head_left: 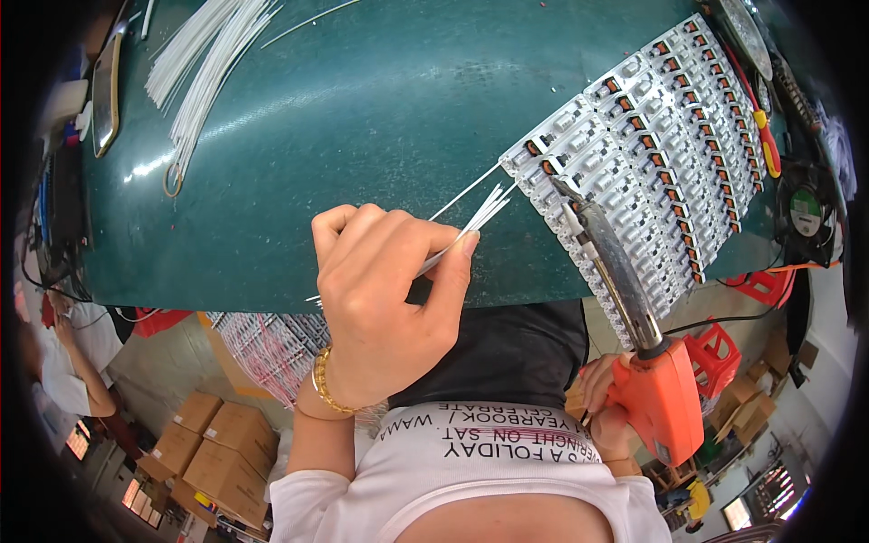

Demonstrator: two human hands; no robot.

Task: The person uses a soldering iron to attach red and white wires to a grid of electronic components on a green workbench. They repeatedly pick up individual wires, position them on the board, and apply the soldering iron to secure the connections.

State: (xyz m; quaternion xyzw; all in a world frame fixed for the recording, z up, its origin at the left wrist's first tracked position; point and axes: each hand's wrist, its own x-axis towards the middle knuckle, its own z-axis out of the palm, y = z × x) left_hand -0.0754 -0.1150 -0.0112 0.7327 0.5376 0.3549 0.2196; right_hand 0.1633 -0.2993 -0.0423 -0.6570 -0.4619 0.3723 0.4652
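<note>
My left hand (pixel 385 294) is closed, pinching a small bundle of thin white wires (pixel 486 210) between thumb and forefinger. One longer white wire (pixel 466 192) runs from there to the near-left corner of a board panel (pixel 579 136). The panel is white, with rows of small housings and orange-and-black parts. My right hand (pixel 608 398) is wrapped round the grip of an orange soldering gun (pixel 661 398), which hides most of the fingers. Its dark metal barrel and tip (pixel 563 195) reach over the panel's left edge; whether they touch it I cannot tell.
Loose white wires (pixel 204 72) and a tied end lie at the far left of the green table (pixel 326 118). A phone (pixel 107 95) is at the left edge. Screwdriver (pixel 768 145) and small fan (pixel 804 213) are on the right. Cartons (pixel 226 452), red stools (pixel 711 357) and another person (pixel 77 353) are beyond.
</note>
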